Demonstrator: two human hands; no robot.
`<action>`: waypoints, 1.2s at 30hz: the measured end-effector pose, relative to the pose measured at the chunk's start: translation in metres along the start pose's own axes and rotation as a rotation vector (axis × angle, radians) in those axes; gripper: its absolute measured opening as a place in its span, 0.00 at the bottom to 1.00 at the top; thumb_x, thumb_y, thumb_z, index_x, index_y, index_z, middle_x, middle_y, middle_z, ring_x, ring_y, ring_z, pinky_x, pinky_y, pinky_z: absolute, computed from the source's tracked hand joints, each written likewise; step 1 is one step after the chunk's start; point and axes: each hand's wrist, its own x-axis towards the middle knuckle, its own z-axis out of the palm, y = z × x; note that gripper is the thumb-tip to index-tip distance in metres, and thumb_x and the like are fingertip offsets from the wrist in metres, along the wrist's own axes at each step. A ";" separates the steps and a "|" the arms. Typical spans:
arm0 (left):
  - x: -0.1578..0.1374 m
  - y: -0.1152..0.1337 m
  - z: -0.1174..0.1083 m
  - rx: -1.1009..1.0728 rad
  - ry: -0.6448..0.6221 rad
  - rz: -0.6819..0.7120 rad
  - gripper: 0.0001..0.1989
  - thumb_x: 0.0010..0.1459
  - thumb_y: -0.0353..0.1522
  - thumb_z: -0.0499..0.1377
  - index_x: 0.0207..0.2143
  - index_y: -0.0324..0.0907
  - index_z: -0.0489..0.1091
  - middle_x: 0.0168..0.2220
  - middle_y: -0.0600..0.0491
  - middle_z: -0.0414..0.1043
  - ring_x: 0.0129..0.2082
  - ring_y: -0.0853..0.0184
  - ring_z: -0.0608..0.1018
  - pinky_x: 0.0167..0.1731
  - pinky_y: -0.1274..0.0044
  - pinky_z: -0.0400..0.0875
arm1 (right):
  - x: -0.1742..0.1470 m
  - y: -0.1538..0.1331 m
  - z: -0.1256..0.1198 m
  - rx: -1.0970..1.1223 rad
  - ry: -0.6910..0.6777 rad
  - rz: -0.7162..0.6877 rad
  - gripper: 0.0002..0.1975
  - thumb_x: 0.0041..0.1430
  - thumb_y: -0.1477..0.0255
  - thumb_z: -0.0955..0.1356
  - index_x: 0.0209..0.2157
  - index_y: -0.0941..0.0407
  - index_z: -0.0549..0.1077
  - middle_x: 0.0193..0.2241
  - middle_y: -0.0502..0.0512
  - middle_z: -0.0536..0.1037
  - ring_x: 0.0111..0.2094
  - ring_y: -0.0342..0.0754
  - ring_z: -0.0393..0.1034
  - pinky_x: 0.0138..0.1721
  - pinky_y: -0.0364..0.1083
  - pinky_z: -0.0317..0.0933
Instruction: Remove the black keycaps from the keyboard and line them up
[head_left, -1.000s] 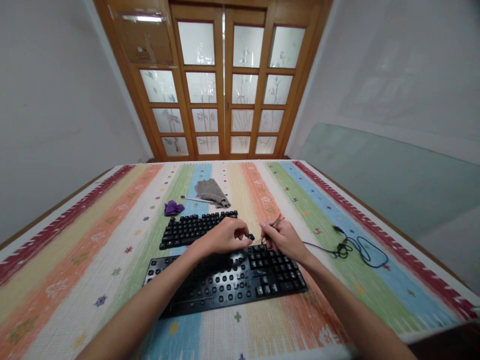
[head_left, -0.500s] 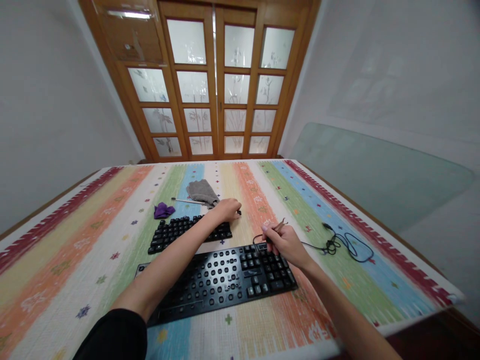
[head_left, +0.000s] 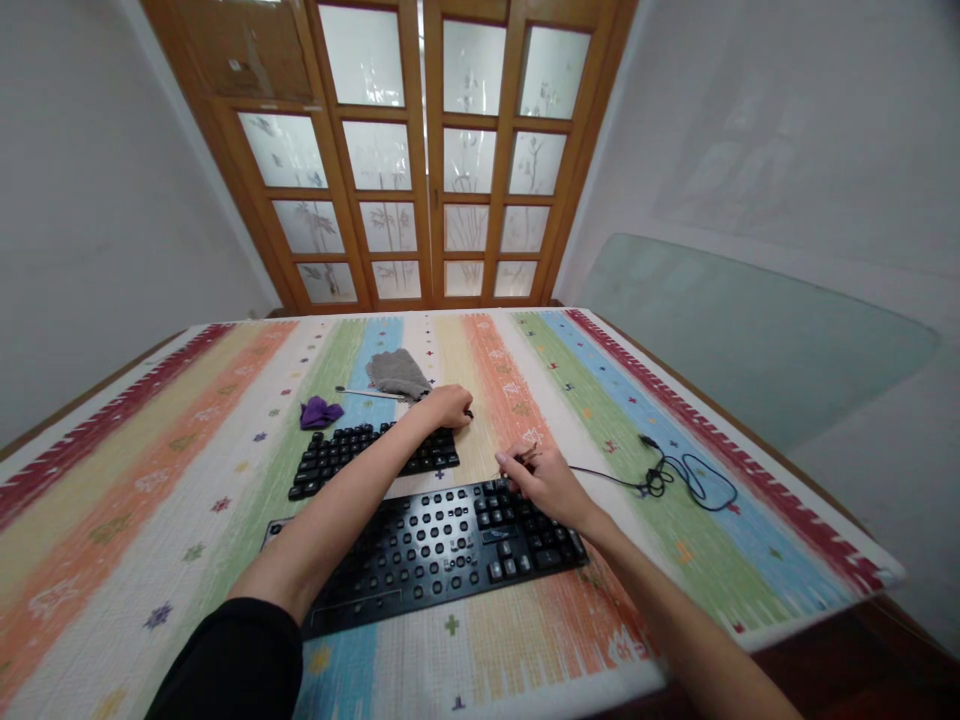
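My left hand (head_left: 450, 404) reaches over the right end of a block of loose black keycaps (head_left: 345, 455) beyond the keyboard. Its fingers are closed on a small black piece, which looks like a keycap (head_left: 469, 413). Closed above the keyboard's upper right part, my right hand (head_left: 546, 482) grips a thin copper-coloured two-pronged tool (head_left: 529, 452). The black keyboard (head_left: 420, 550) lies slightly angled in front of me. Bare switch sockets show across its main part, while caps sit on the right-hand keys. My left forearm hides its left portion.
A grey cloth (head_left: 397, 372), a thin brush-like stick (head_left: 371, 393) and a purple cloth (head_left: 320, 412) lie beyond the loose caps. The coiled black cable (head_left: 694, 480) rests on the right of the striped tablecloth (head_left: 247, 520).
My right hand has moved slightly left and up, and the two-pronged tool has turned in its grip. The left hand stays near the same spot. The whole view has shifted a little.
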 end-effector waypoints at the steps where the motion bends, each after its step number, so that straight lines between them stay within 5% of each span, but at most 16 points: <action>1: 0.000 -0.001 0.001 -0.005 0.002 -0.001 0.13 0.51 0.31 0.59 0.40 0.39 0.77 0.41 0.44 0.78 0.43 0.59 0.78 0.39 0.75 0.71 | 0.001 0.000 0.002 -0.040 -0.011 -0.015 0.24 0.66 0.56 0.60 0.23 0.56 0.70 0.17 0.50 0.72 0.20 0.44 0.68 0.27 0.43 0.59; 5: 0.000 -0.002 0.003 -0.020 0.014 0.002 0.14 0.52 0.32 0.59 0.41 0.40 0.77 0.42 0.44 0.78 0.44 0.59 0.78 0.40 0.76 0.71 | 0.005 0.004 0.009 -0.107 -0.013 -0.044 0.24 0.67 0.59 0.60 0.20 0.56 0.67 0.17 0.50 0.71 0.22 0.45 0.68 0.30 0.44 0.59; 13: -0.002 -0.001 0.004 -0.043 0.042 0.012 0.13 0.52 0.31 0.59 0.41 0.40 0.77 0.43 0.45 0.78 0.45 0.59 0.78 0.40 0.76 0.71 | 0.010 0.020 0.020 0.126 -0.044 0.129 0.21 0.67 0.58 0.60 0.26 0.58 0.69 0.15 0.49 0.72 0.14 0.42 0.64 0.21 0.41 0.58; 21: -0.003 -0.005 0.006 -0.055 0.062 0.014 0.13 0.53 0.31 0.59 0.41 0.39 0.77 0.42 0.44 0.78 0.44 0.58 0.78 0.40 0.76 0.71 | 0.010 -0.003 0.027 -0.332 -0.106 -0.160 0.18 0.67 0.70 0.60 0.23 0.56 0.67 0.22 0.54 0.75 0.26 0.47 0.71 0.32 0.43 0.57; 29: -0.002 -0.006 0.009 -0.055 0.075 0.021 0.13 0.53 0.30 0.59 0.41 0.40 0.76 0.41 0.45 0.78 0.44 0.59 0.78 0.39 0.76 0.71 | 0.046 0.006 0.021 -0.080 -0.201 0.094 0.19 0.65 0.72 0.62 0.20 0.58 0.70 0.12 0.48 0.69 0.19 0.44 0.68 0.28 0.41 0.57; 36: 0.001 -0.009 0.013 -0.071 0.091 0.013 0.12 0.53 0.31 0.59 0.40 0.40 0.76 0.40 0.45 0.78 0.43 0.59 0.78 0.38 0.76 0.71 | 0.062 0.016 0.014 0.028 -0.197 0.158 0.20 0.65 0.68 0.61 0.20 0.59 0.71 0.09 0.47 0.67 0.11 0.41 0.62 0.18 0.39 0.55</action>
